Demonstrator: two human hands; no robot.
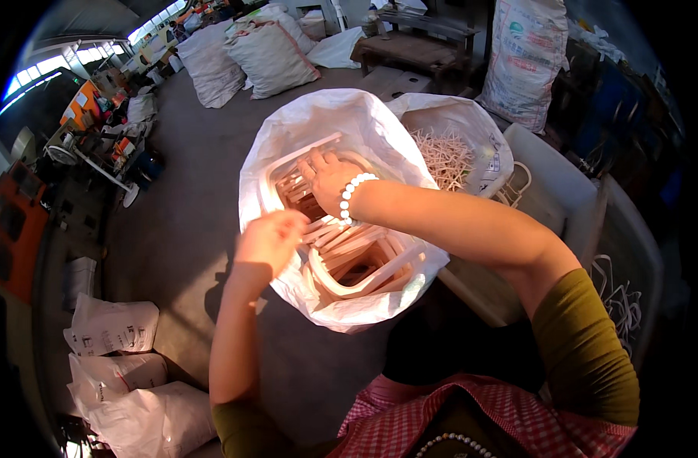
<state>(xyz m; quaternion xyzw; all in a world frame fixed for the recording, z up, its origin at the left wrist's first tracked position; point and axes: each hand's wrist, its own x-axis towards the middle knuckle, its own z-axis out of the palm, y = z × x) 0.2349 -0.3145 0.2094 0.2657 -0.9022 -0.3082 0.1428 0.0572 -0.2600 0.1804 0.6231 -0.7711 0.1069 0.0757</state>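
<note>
Left hand [272, 240] at the left edge of the white sack [257, 168], blurred, fingers seemingly curled; whether it grips anything cannot be told. Judged risk there: if it catches the loose rim, the soft wall could fold inward over the contents. Right hand [330, 177] reaches inside the sack toward the far edge, fingers extended over the pale frames [345, 291]; thumb hidden, so a grip cannot be confirmed. Judged risk: uneven pressure could make the frames slip or jam, since they lie at differing angles; the beaded bracelet [347, 200] might snag on a frame edge. Appearance, left to right: the frames sit inside the sack, from its far-left part to its near-right edge, as rounded-corner loops, smooth-looking, probably plastic, whitish to pink in sunlight, brownish in the shaded hollows. The far group is partly covered by the right hand; the near group is stacked, its openings roughly aligned.
</note>
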